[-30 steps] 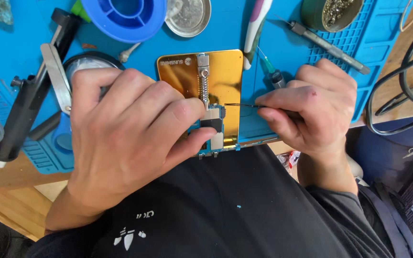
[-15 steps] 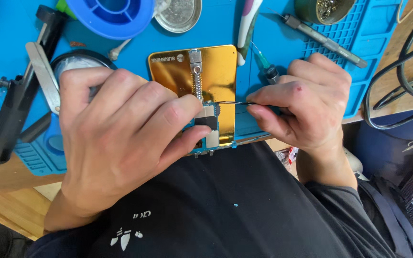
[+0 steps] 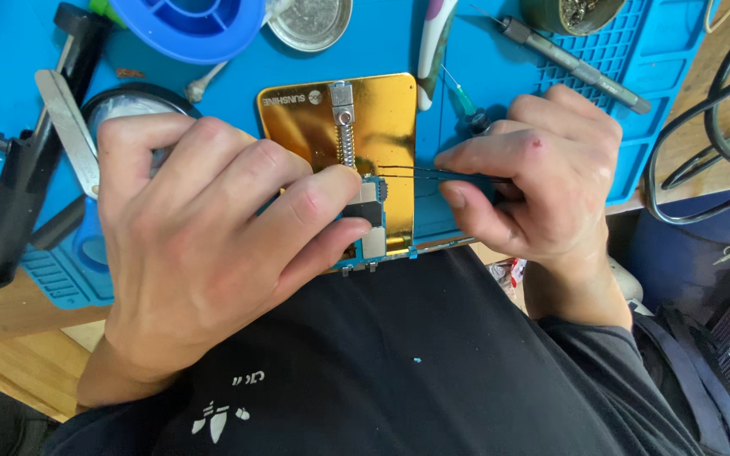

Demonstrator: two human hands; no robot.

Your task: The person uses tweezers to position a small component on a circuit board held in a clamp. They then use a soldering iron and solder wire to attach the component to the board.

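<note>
A small blue circuit board is clamped in a gold metal holder with a spring bar, lying on a blue work mat. My left hand rests over the holder's left side, its fingertips pressing on the board. My right hand pinches thin black tweezers, whose tips reach left to the top of the board. Most of the board's left part is hidden under my left fingers.
On the mat lie a blue round spool, a metal tin lid, a syringe with a green hub, a screwdriver, a black desoldering pump and a black cable at the right. The wooden bench edge runs below.
The view has shifted slightly, so the holder sits a little higher in frame. Both hands keep the same grip and the tweezers stay on the board.
</note>
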